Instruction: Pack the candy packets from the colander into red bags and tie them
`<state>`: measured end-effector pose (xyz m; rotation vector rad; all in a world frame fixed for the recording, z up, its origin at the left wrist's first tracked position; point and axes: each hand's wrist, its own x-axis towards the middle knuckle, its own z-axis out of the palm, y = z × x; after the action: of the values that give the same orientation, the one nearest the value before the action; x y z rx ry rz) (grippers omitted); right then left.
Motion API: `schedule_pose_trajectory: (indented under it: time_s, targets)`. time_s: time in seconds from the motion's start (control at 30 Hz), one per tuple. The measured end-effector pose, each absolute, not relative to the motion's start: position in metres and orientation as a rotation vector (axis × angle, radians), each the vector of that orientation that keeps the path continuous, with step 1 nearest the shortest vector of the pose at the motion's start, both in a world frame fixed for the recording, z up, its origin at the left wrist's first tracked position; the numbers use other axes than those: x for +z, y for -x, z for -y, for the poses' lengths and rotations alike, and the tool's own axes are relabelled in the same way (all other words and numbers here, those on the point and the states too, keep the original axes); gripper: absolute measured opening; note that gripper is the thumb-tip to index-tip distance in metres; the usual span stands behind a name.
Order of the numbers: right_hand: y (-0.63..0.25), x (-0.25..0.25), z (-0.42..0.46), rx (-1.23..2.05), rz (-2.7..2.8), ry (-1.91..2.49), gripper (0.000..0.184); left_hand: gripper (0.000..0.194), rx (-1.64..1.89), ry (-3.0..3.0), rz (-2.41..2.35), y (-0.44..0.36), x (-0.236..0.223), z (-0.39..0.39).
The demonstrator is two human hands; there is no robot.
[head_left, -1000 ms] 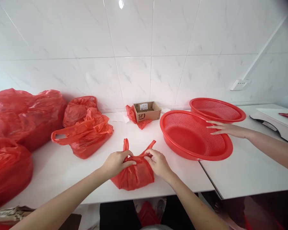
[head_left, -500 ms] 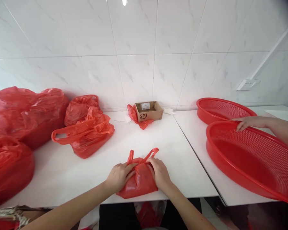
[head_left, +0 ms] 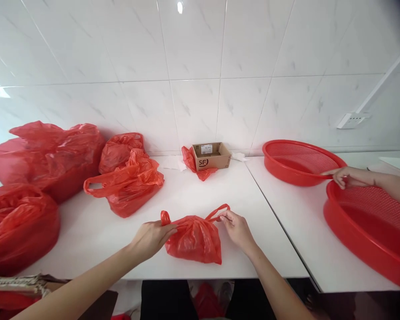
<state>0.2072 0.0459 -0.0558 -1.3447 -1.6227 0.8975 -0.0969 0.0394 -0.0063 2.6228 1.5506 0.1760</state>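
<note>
A small red plastic bag with something inside lies near the front edge of the white table. My left hand pinches the bag's left handle, whose loop sticks up above the fingers. On the other side, my right hand grips the right handle between thumb and fingers. The bag's top is gathered and stretched sideways between both hands. What it contains is hidden by the red plastic.
Several filled red bags stand at the left. An open cardboard box sits by the tiled wall on red plastic. At right, another person's hand holds the rim of a red basket, beside a larger red basket.
My hands have moved apart from the bag's sides to its handles, drawing its top outward. The other person's hand has shifted the baskets, the back one leftward and the front one rightward.
</note>
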Motion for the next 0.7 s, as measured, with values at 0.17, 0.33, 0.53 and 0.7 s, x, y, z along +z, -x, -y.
schedule_pose_trajectory:
  time_s: [0.17, 0.33, 0.53, 0.7]
  targets:
    - [-0.193, -0.011, -0.039, 0.811, 1.682, 1.145, 0.024, 0.056, 0.37, -2.514, -1.61, 0.072, 0.015, -0.047]
    - [-0.168, 0.033, -0.023, 0.864, 1.792, 0.863, 0.024, 0.038, 0.383, -2.605, -1.275, 0.02, 0.011, -0.053]
    - [-0.206, -0.004, -0.027, 0.834, 1.403, 1.102, 0.028, 0.038, 0.422, -2.518, -1.433, 0.064, 0.063, -0.047]
    - [-0.239, -0.066, -0.025, 0.94, 1.264, 1.348, 0.038, 0.053, 0.834, -1.726, -2.149, 0.196, 0.152, 0.002]
